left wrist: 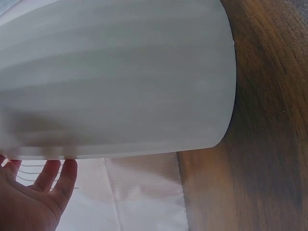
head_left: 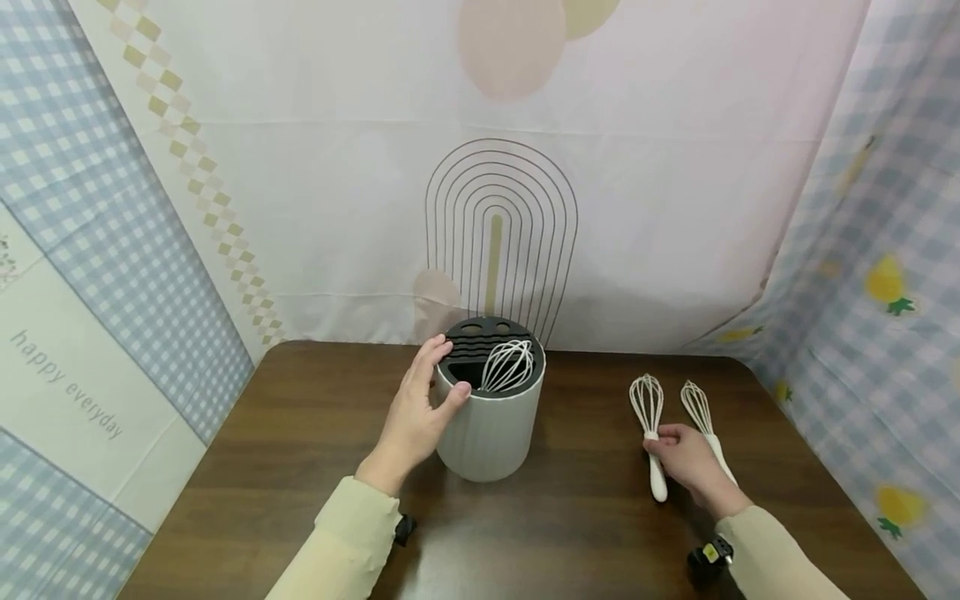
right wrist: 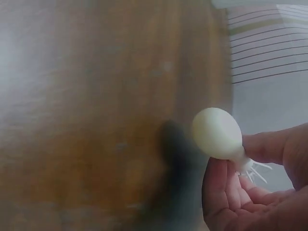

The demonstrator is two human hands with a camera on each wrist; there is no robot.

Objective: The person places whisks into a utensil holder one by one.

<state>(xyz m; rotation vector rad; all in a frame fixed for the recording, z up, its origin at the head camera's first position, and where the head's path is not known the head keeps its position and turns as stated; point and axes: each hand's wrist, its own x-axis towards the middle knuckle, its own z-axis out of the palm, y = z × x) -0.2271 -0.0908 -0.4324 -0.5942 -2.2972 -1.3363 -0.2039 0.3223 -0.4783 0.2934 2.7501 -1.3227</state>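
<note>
A pale grey ribbed utensil holder [head_left: 487, 437] with a black slotted top stands upright on the table. Inside its open compartment is a whisk [head_left: 508, 365], wires upward, handle hidden. My left hand [head_left: 420, 408] rests against the holder's left side, thumb at the front rim and fingers spread toward the back; in the left wrist view those fingers [left wrist: 67, 178] touch the ribbed wall. To the right, my right hand [head_left: 690, 458] pinches a second white whisk [head_left: 657, 479] near the top of its handle. The right wrist view shows the rounded handle end [right wrist: 217, 133] between thumb and fingers.
Another white whisk [head_left: 697, 407] lies just right of my right hand, its handle partly covered by that hand. The brown wooden table [head_left: 585, 525] meets a patterned cloth [head_left: 345, 233] at its back edge. Checked cloths [head_left: 900, 350] hang at both sides.
</note>
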